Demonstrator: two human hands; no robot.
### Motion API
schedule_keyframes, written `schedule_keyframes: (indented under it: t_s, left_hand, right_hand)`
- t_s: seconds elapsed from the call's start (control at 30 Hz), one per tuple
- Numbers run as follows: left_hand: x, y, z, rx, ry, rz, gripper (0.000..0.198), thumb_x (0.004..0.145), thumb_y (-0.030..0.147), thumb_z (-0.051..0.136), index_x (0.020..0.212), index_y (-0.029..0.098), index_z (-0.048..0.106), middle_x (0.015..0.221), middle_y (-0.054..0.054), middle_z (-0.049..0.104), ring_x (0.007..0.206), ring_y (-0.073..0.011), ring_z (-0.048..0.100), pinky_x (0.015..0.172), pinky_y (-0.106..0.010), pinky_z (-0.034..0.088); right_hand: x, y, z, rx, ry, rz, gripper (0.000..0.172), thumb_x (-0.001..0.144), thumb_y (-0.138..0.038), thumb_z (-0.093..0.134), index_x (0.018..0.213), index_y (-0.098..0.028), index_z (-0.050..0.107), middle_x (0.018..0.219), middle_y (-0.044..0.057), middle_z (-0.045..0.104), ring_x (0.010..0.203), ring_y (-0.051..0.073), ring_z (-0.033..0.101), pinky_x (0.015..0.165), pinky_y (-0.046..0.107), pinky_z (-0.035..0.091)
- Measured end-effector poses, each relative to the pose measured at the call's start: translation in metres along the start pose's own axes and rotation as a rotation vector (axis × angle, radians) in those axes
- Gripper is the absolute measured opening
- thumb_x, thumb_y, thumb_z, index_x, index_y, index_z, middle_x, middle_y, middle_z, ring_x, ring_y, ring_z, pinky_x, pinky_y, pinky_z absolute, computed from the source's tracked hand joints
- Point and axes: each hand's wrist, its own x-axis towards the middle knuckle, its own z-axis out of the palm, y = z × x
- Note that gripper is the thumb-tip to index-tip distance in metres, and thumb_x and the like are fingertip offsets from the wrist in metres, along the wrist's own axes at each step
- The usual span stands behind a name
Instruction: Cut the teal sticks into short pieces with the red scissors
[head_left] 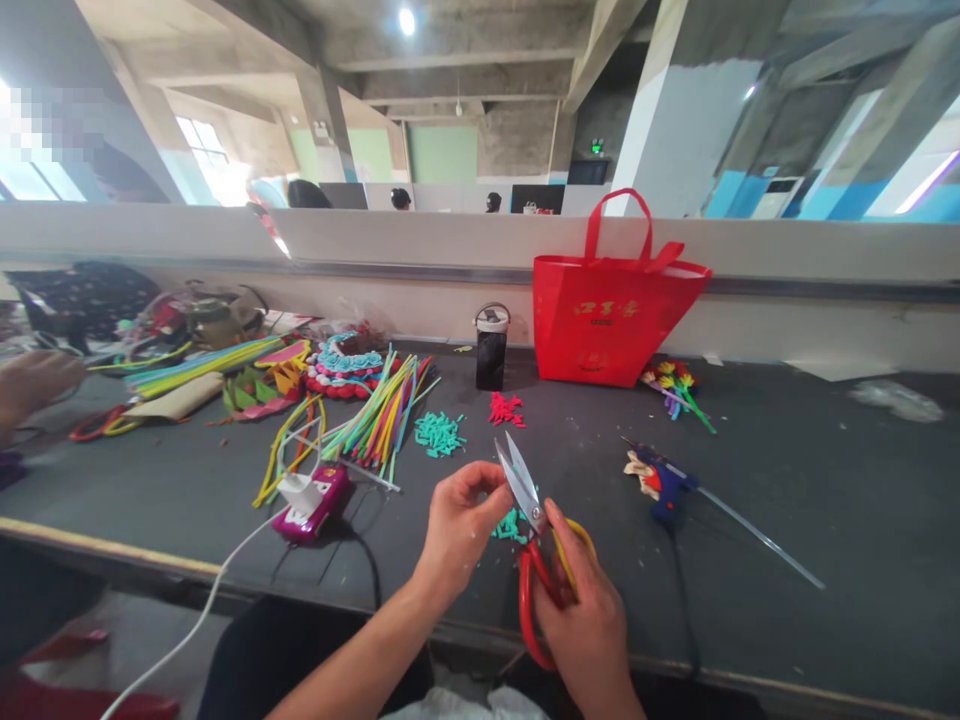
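Observation:
In my right hand (581,610) is a pair of scissors (534,510) with one red and one yellow handle loop, its blades parted and pointing away from me. My left hand (465,515) is closed in a pinch right beside the blade tips; what its fingertips hold is too small to make out. Under the hands lies a small heap of teal cut pieces (510,525), partly hidden. Farther back sit a larger pile of teal pieces (440,434) and a small pile of red pieces (506,409).
Left of my hands are a purple power socket (315,505) with a white plug and a bundle of coloured pipe cleaners (382,415). A red bag (615,320) and a dark bottle (491,350) stand behind. A blue glue gun (664,480) lies right. Another person's hand (37,385) shows far left.

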Motion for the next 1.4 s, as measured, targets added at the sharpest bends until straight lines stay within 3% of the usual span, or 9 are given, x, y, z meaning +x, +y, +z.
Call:
schedule_keyframes:
  t_s: [0.27, 0.4, 0.53, 0.67, 0.8, 0.97, 1.1, 1.17, 1.4]
  left_hand:
    - [-0.003, -0.006, 0.003, -0.052, -0.033, -0.108, 0.009, 0.067, 0.021, 0.073, 0.071, 0.015, 0.069, 0.066, 0.000, 0.065, 0.062, -0.0117, 0.055, 0.061, -0.022, 0.042]
    - [-0.001, -0.006, -0.002, -0.160, 0.014, -0.154, 0.011, 0.068, 0.020, 0.074, 0.076, 0.015, 0.069, 0.071, 0.001, 0.064, 0.066, -0.0100, 0.053, 0.064, -0.020, 0.040]
    - [0.002, -0.001, -0.007, -0.291, -0.108, -0.208, 0.005, 0.072, 0.018, 0.069, 0.076, 0.017, 0.065, 0.071, 0.001, 0.061, 0.065, -0.0097, 0.052, 0.065, -0.021, 0.038]
    - [-0.002, -0.001, -0.005, -0.361, -0.244, -0.234, 0.005, 0.078, 0.020, 0.065, 0.081, 0.017, 0.063, 0.076, 0.000, 0.061, 0.064, -0.0099, 0.053, 0.065, -0.023, 0.038]
    - [-0.007, -0.006, -0.004, -0.324, -0.280, -0.277, 0.010, 0.078, 0.021, 0.069, 0.085, 0.016, 0.063, 0.072, 0.000, 0.060, 0.064, -0.0095, 0.052, 0.064, -0.022, 0.038]
    - [-0.011, -0.010, -0.004, -0.336, -0.340, -0.300, 0.016, 0.075, 0.018, 0.072, 0.089, 0.015, 0.065, 0.074, -0.002, 0.061, 0.067, -0.0110, 0.053, 0.064, -0.023, 0.039]
    - [-0.012, -0.012, -0.003, -0.323, -0.340, -0.312, 0.018, 0.074, 0.022, 0.072, 0.089, 0.017, 0.064, 0.074, -0.002, 0.061, 0.067, -0.0122, 0.054, 0.064, -0.024, 0.040]
    - [-0.013, -0.012, -0.004, -0.207, -0.309, -0.258, 0.016, 0.076, 0.025, 0.070, 0.089, 0.018, 0.065, 0.074, -0.002, 0.061, 0.067, -0.0132, 0.054, 0.065, -0.024, 0.040]
    - [-0.015, -0.008, -0.004, 0.388, -0.194, 0.216, 0.007, 0.076, 0.022, 0.066, 0.070, 0.020, 0.067, 0.069, -0.003, 0.061, 0.067, -0.0167, 0.051, 0.066, -0.027, 0.039]
  right_hand:
    - [0.005, -0.001, 0.005, 0.075, -0.007, 0.110, 0.050, 0.088, -0.030, 0.054, 0.137, -0.023, 0.052, 0.122, 0.007, 0.068, 0.099, 0.020, 0.070, 0.078, 0.026, 0.057]
    - [0.017, 0.000, 0.000, 0.253, 0.022, 0.294, 0.050, 0.085, -0.039, 0.062, 0.131, -0.022, 0.057, 0.120, 0.008, 0.069, 0.099, 0.022, 0.070, 0.078, 0.028, 0.057]
    - [0.027, -0.001, -0.008, 0.566, -0.016, 0.520, 0.057, 0.076, -0.042, 0.072, 0.126, -0.018, 0.059, 0.090, 0.004, 0.073, 0.073, 0.018, 0.069, 0.062, 0.025, 0.056]
    - [0.034, -0.009, -0.008, 0.786, -0.053, 0.633, 0.059, 0.072, -0.036, 0.076, 0.125, -0.019, 0.057, 0.071, -0.004, 0.061, 0.055, 0.010, 0.056, 0.047, 0.019, 0.046]
    - [0.045, -0.015, -0.005, 0.919, -0.003, 0.644, 0.063, 0.071, -0.036, 0.077, 0.128, -0.021, 0.054, 0.070, -0.006, 0.057, 0.053, 0.007, 0.051, 0.046, 0.017, 0.043]
    - [0.057, -0.015, -0.001, 0.955, -0.003, 0.568, 0.060, 0.074, -0.035, 0.076, 0.129, -0.024, 0.054, 0.085, -0.003, 0.066, 0.071, 0.011, 0.062, 0.062, 0.021, 0.052]
    - [0.056, -0.014, 0.001, 0.922, -0.033, 0.559, 0.060, 0.075, -0.037, 0.075, 0.129, -0.022, 0.054, 0.089, 0.001, 0.069, 0.072, 0.014, 0.064, 0.062, 0.024, 0.053]
    - [0.054, -0.014, 0.001, 0.892, -0.016, 0.565, 0.062, 0.075, -0.037, 0.075, 0.130, -0.021, 0.053, 0.084, 0.000, 0.069, 0.069, 0.014, 0.064, 0.058, 0.023, 0.052]
    - [0.055, -0.015, -0.002, 0.791, -0.001, 0.517, 0.062, 0.077, -0.039, 0.072, 0.132, -0.020, 0.053, 0.079, 0.000, 0.067, 0.069, 0.015, 0.063, 0.058, 0.023, 0.052]
